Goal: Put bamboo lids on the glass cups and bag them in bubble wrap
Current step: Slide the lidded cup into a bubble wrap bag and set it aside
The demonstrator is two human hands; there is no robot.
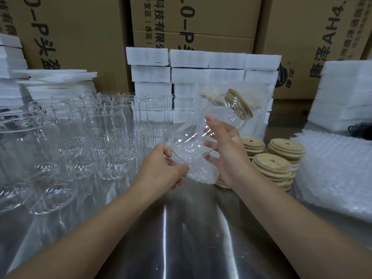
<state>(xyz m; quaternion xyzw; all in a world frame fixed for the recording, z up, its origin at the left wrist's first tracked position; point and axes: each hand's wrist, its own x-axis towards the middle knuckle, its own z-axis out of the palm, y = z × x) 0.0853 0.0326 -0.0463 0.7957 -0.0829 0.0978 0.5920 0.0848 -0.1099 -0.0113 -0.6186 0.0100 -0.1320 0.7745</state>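
A clear glass cup [193,137] with a bamboo lid [240,102] on its mouth is held tilted above the steel table, lid end pointing up and to the right. My right hand [223,150] grips the cup around its middle. My left hand [161,168] pinches the edge of a bubble wrap bag [203,174] just under the cup's base. Part of the bag hangs below the cup; more bubble wrap shows behind the lid.
Several empty glass cups [112,133] stand on the left of the steel table [181,238]. Stacks of bamboo lids [271,164] sit to the right of my hands, beside a pile of bubble wrap bags [332,174]. White foam blocks [201,69] and cardboard boxes [80,27] line the back.
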